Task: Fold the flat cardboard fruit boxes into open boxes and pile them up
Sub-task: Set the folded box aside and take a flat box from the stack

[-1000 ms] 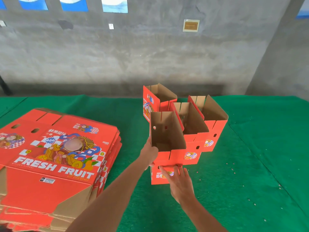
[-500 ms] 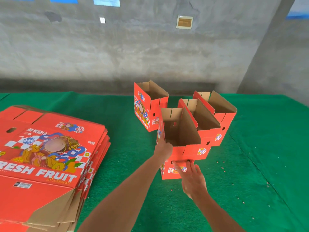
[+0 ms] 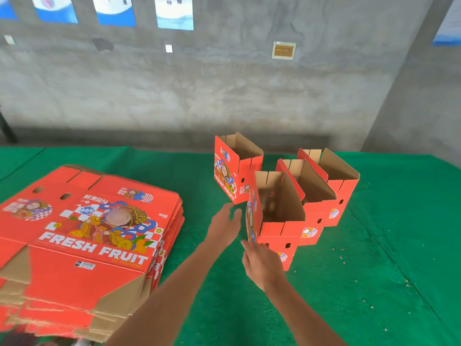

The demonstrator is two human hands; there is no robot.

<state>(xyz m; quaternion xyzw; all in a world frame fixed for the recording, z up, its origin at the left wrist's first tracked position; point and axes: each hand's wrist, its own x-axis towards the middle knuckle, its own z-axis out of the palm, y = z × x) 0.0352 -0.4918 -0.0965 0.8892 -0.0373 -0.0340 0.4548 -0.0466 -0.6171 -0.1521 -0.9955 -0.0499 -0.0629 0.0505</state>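
Folded fruit boxes (image 3: 282, 211) of orange corrugated cardboard, brown inside, stood open-topped on the bench's (image 3: 374, 270) green felt: three nested stepwise in a pile, a fourth (image 3: 237, 171) behind. One stack of flat boxes (image 3: 87, 233) lay left. Left hand (image 3: 224, 227) and right hand (image 3: 262, 264) hung loose-fingered just beside the pile, holding nothing.
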